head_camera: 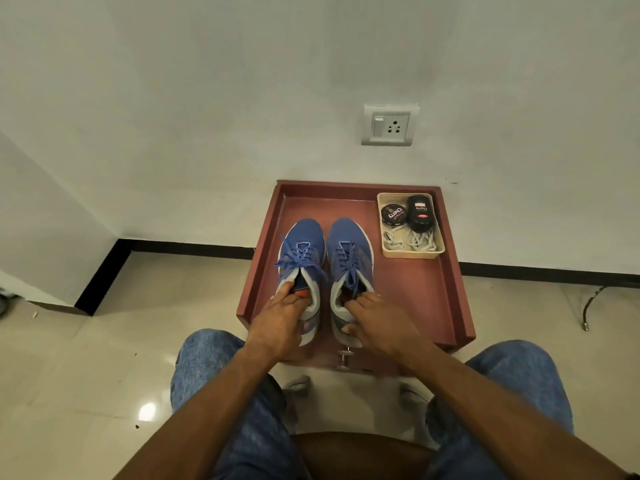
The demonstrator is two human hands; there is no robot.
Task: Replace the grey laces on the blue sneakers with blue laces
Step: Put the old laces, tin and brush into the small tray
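Holding two blue-laced sneakers [325, 268], the tray [429, 299] also carries a box [438, 252] of grey laces [412, 241]; left hand [282, 318] and right hand [375, 323] grip the heels.

round polish tin [393, 215]: "Cherry" on lid, far right in beige tray | black polish bottle [420, 213]: "Cherry" label, just right of tin

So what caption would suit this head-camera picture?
Both hands, left hand and right hand, grip blue-laced sneakers on a red tray; grey laces set aside.

Left grip [282, 315], right grip [372, 318] curled
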